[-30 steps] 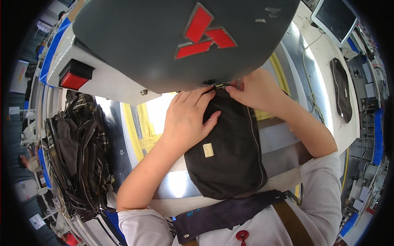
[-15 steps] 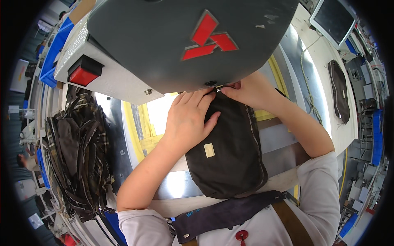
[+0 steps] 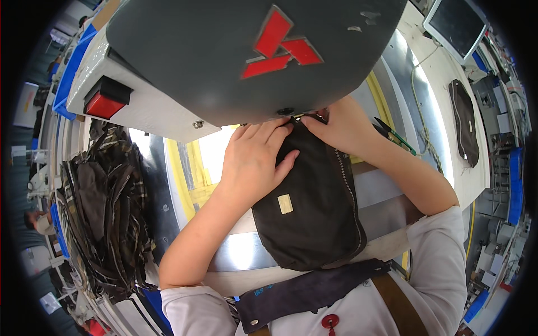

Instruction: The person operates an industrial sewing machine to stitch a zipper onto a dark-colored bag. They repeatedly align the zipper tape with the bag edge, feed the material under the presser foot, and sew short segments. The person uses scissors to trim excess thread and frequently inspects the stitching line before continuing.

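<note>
Under the dark grey machine head (image 3: 196,56) with its red emblem lies a dark fabric pouch (image 3: 308,218), a zipper along its right side and a pale tape tab on it. My left hand (image 3: 252,159) rests on the pouch's upper left with fingertips at the top edge, thumb apart. My right hand (image 3: 342,129) pinches the zipper end at that top edge, close beneath the machine; its fingertips are partly hidden. A green-handled tool (image 3: 403,143) with dark tips lies just right of this hand.
A heap of camouflage and dark pieces (image 3: 101,213) lies at the left. The metal worktop (image 3: 241,252) has yellow tape. A dark zippered piece (image 3: 462,123) and a screen (image 3: 454,28) are at the right. Blue bins (image 3: 73,67) stand upper left; a co-worker (image 3: 39,221) shows far left.
My right forearm has shifted slightly, uncovering more of the green-handled tool. My right fingers have moved a little at the zipper end. My left hand stays on the pouch.
</note>
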### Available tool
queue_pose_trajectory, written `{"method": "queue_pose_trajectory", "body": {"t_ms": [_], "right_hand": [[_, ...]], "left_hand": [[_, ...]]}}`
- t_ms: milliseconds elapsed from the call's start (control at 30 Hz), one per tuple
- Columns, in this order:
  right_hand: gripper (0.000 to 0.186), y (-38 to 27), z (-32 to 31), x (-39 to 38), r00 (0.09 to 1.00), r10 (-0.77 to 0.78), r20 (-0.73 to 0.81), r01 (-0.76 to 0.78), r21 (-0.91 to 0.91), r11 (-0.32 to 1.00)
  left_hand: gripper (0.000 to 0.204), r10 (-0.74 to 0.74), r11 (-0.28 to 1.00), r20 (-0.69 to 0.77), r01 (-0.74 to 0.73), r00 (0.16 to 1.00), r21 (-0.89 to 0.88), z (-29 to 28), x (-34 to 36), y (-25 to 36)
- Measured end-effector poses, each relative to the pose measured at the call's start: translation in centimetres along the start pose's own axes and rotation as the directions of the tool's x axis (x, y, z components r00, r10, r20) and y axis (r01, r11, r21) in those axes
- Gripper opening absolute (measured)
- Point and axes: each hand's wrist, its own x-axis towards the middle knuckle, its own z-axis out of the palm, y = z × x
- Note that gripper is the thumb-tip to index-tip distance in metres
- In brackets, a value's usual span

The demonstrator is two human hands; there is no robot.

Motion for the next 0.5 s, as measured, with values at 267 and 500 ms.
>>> {"method": "queue_pose_trajectory", "body": {"t_ms": [267,500], "right_hand": [[0.011,1.2,0.6,0.5,0.995,-0.06,-0.083,0.073,0.176,0.982],[0.009,0.5,0.4,0.4,0.996,-0.074,-0.055,0.082,0.143,0.986]], "left_hand": [[0.033,0.007,1.0,0.013,-0.007,1.0,0.001,-0.1,0.1,-0.3],[0.034,0.0,1.0,0.038,-0.001,0.999,0.023,-0.3,0.0,-0.4]]}}
